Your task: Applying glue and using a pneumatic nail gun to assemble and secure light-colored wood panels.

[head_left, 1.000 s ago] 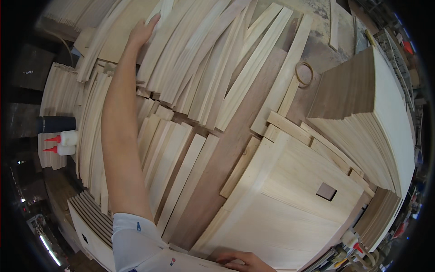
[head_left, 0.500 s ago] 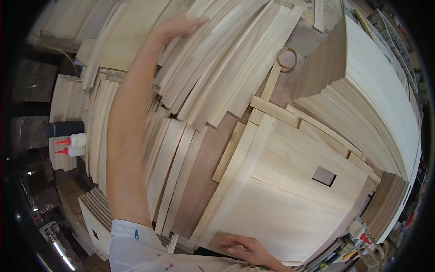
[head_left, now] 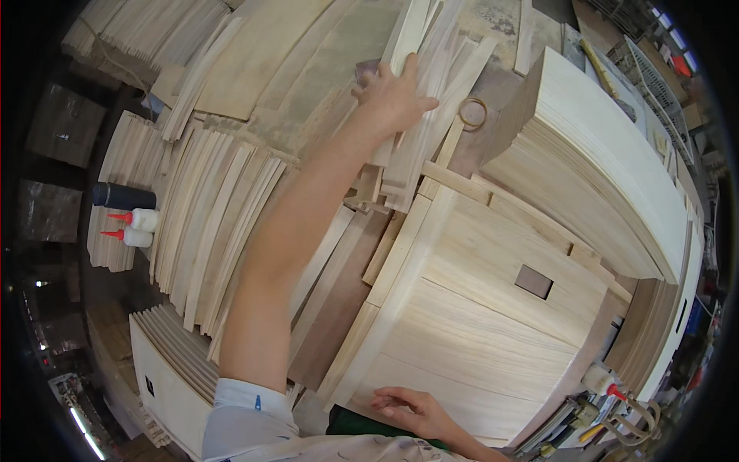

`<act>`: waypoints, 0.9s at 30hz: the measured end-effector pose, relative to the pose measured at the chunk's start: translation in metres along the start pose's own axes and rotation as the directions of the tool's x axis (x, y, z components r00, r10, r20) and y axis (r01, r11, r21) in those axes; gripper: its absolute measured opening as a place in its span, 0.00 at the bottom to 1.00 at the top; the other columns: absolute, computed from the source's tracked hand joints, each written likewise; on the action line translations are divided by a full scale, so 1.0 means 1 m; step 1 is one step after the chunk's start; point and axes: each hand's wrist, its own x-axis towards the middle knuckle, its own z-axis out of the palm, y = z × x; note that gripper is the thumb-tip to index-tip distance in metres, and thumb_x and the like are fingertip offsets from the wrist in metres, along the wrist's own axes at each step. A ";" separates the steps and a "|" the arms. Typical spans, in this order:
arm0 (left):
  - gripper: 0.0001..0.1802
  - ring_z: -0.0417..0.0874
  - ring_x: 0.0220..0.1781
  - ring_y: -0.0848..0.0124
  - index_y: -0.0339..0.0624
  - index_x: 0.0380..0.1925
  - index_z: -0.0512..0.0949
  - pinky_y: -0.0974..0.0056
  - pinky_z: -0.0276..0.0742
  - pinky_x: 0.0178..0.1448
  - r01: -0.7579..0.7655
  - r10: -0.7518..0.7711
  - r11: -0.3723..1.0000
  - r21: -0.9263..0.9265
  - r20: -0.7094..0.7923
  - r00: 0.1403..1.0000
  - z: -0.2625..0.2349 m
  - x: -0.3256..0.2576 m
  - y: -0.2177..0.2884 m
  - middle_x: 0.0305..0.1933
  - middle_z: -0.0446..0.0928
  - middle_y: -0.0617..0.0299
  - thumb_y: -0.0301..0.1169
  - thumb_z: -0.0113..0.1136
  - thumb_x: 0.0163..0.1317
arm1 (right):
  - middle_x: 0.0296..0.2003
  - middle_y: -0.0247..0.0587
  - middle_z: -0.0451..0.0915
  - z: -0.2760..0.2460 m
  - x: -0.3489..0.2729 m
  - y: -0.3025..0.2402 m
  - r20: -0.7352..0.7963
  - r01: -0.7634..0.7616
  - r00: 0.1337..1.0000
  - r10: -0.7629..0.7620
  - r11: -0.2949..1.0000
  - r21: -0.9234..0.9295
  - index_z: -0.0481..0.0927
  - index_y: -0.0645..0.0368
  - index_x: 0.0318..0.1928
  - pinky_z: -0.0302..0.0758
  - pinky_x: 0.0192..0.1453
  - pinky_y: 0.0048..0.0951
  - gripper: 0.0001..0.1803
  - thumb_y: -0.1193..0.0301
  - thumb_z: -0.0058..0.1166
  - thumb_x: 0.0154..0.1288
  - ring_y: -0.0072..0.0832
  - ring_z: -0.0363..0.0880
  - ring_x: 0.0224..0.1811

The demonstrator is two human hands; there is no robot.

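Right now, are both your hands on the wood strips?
No, only the left hand is on the strips; the right hand is by the panel's near edge.

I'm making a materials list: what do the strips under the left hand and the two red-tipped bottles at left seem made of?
Strips: likely wood, apparently unvarnished; pale, dull faces with lengthwise grain-like streaks. Bottles: probably plastic, judging by smooth whitish bodies and tapered red tips.
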 end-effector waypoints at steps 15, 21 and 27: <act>0.40 0.47 0.73 0.30 0.62 0.72 0.54 0.27 0.59 0.64 -0.084 0.086 0.996 0.021 -0.129 0.988 0.033 -0.059 0.035 0.78 0.41 0.48 0.42 0.59 0.61 | 0.50 0.46 0.81 0.014 -0.031 0.070 -0.132 0.124 0.981 -0.142 0.982 -0.140 0.71 0.66 0.61 0.74 0.60 0.28 0.21 0.71 0.52 0.71 0.28 0.79 0.53; 0.41 0.51 0.73 0.33 0.62 0.71 0.55 0.28 0.60 0.65 -0.068 0.094 0.975 0.213 -0.114 0.989 0.038 -0.053 -0.003 0.79 0.42 0.53 0.45 0.62 0.59 | 0.49 0.45 0.81 0.036 -0.050 0.107 -0.224 0.265 0.932 -0.285 0.958 -0.114 0.72 0.66 0.59 0.74 0.60 0.29 0.19 0.77 0.52 0.69 0.30 0.79 0.53; 0.38 0.57 0.72 0.39 0.60 0.71 0.56 0.32 0.64 0.64 -0.065 0.068 0.998 0.021 -0.183 0.981 0.044 -0.094 0.018 0.78 0.46 0.53 0.41 0.59 0.61 | 0.50 0.47 0.81 0.059 -0.091 0.107 -0.110 0.340 0.921 -0.373 0.911 -0.234 0.74 0.66 0.58 0.73 0.59 0.31 0.19 0.78 0.53 0.67 0.32 0.79 0.53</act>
